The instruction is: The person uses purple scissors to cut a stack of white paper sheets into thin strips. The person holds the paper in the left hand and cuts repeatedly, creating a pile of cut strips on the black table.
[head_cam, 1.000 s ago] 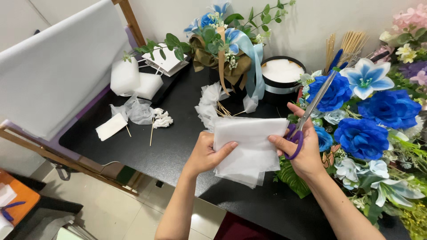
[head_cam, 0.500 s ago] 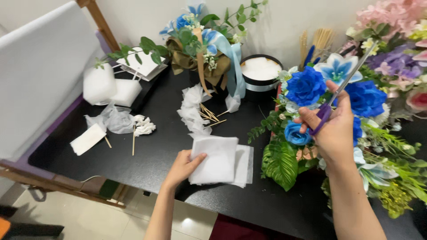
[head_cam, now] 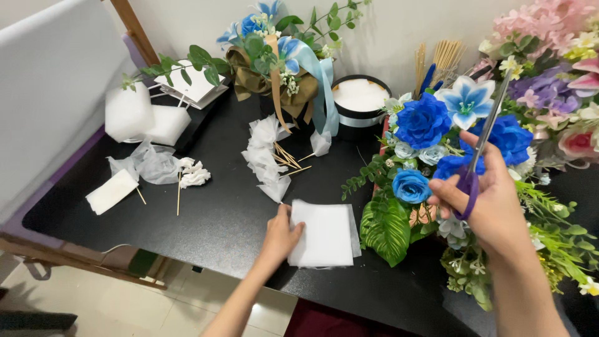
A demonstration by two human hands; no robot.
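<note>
item 1: left hand (head_cam: 281,237), near centre of the black bench (head_cam: 212,224). lies flat, fingers spread, pressing the left edge of a stack of white mesh squares (head_cam: 324,236); grips nothing.

item 2: right hand (head_cam: 490,203), raised at right over the flowers. closed around the purple handles of a pair of scissors (head_cam: 480,146); blades point up and far, appear closed together.

item 3: stack of white mesh squares, near edge of bench, just left of a large green leaf (head_cam: 387,228). several layers, edges roughly aligned, not cut or gathered.

item 4: blue flower arrangement (head_cam: 437,143), right of the stack: blue roses, a pale blue lily, ferns. pink and purple flowers (head_cam: 549,81) beyond it, far right.

item 5: row of gathered white mesh tufts (head_cam: 265,159), centre, with thin wooden sticks (head_cam: 288,159) beside them. these look finished.

item 6: one small white tuft on a stick (head_cam: 192,175), left, beside crumpled clear wrap (head_cam: 150,163) and a flat white pad (head_cam: 111,191).

item 7: white foam blocks (head_cam: 143,118), far left; round black box with white filling (head_cam: 360,100), far centre; wrapped bouquet with blue ribbon (head_cam: 281,62), far.

status, judged: some tufts made; the stack untouched by the blades; cutting and gathering of it appear left.
</note>
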